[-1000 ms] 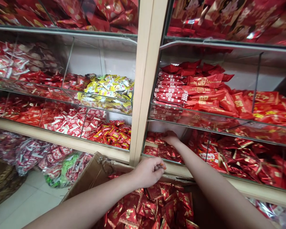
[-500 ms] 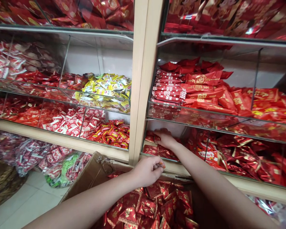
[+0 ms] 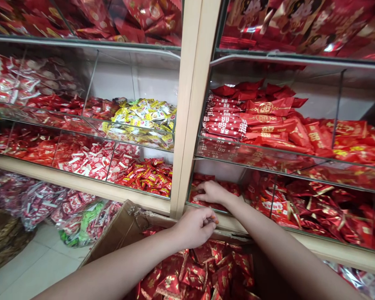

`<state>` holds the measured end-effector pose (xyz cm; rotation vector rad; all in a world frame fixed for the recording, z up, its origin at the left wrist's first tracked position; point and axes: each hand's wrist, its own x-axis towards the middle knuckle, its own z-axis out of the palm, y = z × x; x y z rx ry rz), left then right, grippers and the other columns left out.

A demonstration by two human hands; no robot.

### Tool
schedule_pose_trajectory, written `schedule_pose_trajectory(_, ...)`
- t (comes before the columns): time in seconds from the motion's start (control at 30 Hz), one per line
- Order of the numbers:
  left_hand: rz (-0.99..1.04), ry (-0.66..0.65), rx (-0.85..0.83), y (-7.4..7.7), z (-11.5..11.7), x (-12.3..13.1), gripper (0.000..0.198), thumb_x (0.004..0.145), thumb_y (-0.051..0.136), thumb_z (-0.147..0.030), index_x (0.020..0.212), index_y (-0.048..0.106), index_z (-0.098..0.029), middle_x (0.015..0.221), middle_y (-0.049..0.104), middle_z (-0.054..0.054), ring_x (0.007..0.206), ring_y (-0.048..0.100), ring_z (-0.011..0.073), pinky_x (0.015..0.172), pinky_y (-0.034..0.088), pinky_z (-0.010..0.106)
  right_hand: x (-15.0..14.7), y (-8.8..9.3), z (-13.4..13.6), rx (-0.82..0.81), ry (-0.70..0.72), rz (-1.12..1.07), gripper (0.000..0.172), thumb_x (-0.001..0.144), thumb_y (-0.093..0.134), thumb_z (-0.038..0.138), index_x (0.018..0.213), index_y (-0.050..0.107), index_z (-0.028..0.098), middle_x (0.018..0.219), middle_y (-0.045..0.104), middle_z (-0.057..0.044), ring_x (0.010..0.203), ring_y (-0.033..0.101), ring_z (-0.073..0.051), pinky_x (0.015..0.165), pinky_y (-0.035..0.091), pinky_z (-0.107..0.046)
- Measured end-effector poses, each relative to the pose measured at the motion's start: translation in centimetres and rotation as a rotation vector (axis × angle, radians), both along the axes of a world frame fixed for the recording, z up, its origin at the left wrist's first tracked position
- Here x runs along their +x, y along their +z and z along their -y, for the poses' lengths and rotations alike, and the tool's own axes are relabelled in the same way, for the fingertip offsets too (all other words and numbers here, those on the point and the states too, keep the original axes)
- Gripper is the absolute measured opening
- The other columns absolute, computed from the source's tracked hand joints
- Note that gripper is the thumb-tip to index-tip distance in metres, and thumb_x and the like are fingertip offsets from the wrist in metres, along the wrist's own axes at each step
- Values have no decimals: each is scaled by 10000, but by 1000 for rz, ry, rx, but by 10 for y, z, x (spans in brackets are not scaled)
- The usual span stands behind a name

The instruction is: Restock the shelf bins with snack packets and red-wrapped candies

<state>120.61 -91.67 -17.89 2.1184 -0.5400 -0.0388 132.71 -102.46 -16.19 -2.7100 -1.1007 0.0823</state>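
Observation:
My right hand (image 3: 212, 193) reaches into a bottom shelf compartment and rests over red wrapped packets (image 3: 234, 188), its fingers stretched out and apart. My left hand (image 3: 197, 227) hovers above an open cardboard box (image 3: 112, 233), just in front of the shelf edge. Its fingers are curled in towards the thumb, and a small orange spot shows at the fingertips. The palm is hidden, so I cannot tell whether anything is in it. Inside the box lie many red packets with gold print (image 3: 193, 268).
A wooden post (image 3: 190, 108) divides the shelving. Glass fronts and dividers edge the compartments. Yellow-and-white packets (image 3: 145, 114) lie left of the post; long red packets (image 3: 268, 108) are stacked right. Plastic bags of sweets (image 3: 81, 221) sit on the tiled floor beside a woven basket (image 3: 6, 241).
My right hand has drawn back from deep in the compartment towards its front, fingers now more spread. My left hand stays curled over the box. The view has shifted slightly.

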Motion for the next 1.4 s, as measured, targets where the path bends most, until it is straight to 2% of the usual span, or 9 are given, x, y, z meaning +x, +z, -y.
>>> schedule_pose_trajectory(0.23, -18, -9, -68, -3, 0, 2, 111, 720, 452, -198, 760, 546, -157, 545, 451, -47, 495, 396, 67, 468, 306, 174, 6, -1, 5, 394, 35, -199, 235, 619, 636, 304, 775, 596, 133, 660, 572, 7, 592, 490, -104, 534, 363, -209)
schedule_pose_trajectory(0.33, -129, -24, -204, -4, 1, 4, 114, 721, 456, -195, 807, 518, -153, 561, 458, -47, 496, 430, 68, 472, 339, 177, 5, 12, 14, 734, -91, -230, 226, 639, 612, 318, 758, 569, 131, 675, 582, 0, 594, 506, -105, 540, 387, -216)
schedule_pose_trajectory(0.43, -284, 8, -399, -2, 3, 3, 341, 734, 455, -206, 1068, 397, -178, 692, 537, -19, 512, 505, 82, 478, 400, 203, -13, 27, 24, 966, -250, -159, 277, 617, 637, 371, 729, 552, 132, 657, 584, -12, 579, 518, -115, 532, 406, -229)
schedule_pose_trajectory(0.57, -293, 61, -542, 4, 5, 0, 666, 705, 548, -235, 1261, 183, -225, 865, 581, 41, 593, 556, 102, 496, 433, 211, -61, 32, 30, 899, -247, -23, 286, 665, 612, 390, 815, 565, 151, 679, 581, -21, 574, 518, -119, 524, 427, -237)
schedule_pose_trajectory(0.67, -207, 36, -578, 7, 5, -1, 504, 665, 603, -216, 1123, 397, -175, 846, 581, 38, 659, 552, 106, 551, 437, 203, -92, 26, 31, 769, -29, -13, 227, 735, 564, 333, 909, 596, 191, 878, 603, -53, 790, 556, -151, 700, 457, -276)
schedule_pose_trajectory(0.77, -316, -51, -587, 10, 1, 2, 289, 694, 582, -270, 937, 491, -144, 744, 566, 17, 640, 558, 116, 537, 444, 213, -103, 20, 32, 772, 96, -21, 196, 777, 513, 246, 945, 604, 204, 1001, 582, -61, 955, 523, -159, 845, 415, -308)
schedule_pose_trajectory(1.0, -607, -144, -733, 13, -14, 11, 507, 632, 671, -293, 1059, 420, -188, 792, 586, 20, 657, 623, 143, 577, 463, 229, -91, 12, 38, 849, -140, -222, 269, 753, 515, 244, 1010, 560, 184, 1018, 600, -62, 895, 558, -158, 794, 446, -315)
schedule_pose_trajectory(1.27, -711, -160, -759, 16, -14, 13, 348, 758, 494, -450, 946, 453, -161, 741, 614, 44, 635, 635, 155, 604, 451, 253, -81, 8, 47, 947, -234, -383, 245, 636, 620, 346, 772, 550, 155, 669, 590, -16, 621, 548, -122, 589, 462, -255)
schedule_pose_trajectory(1.4, -715, -130, -749, 15, -12, 13, 429, 698, 599, -379, 1027, 417, -174, 781, 642, 62, 621, 628, 143, 617, 439, 264, -42, 16, 60, 1137, -522, -339, 283, 610, 635, 347, 770, 510, 150, 635, 574, -22, 536, 537, -118, 480, 452, -240)
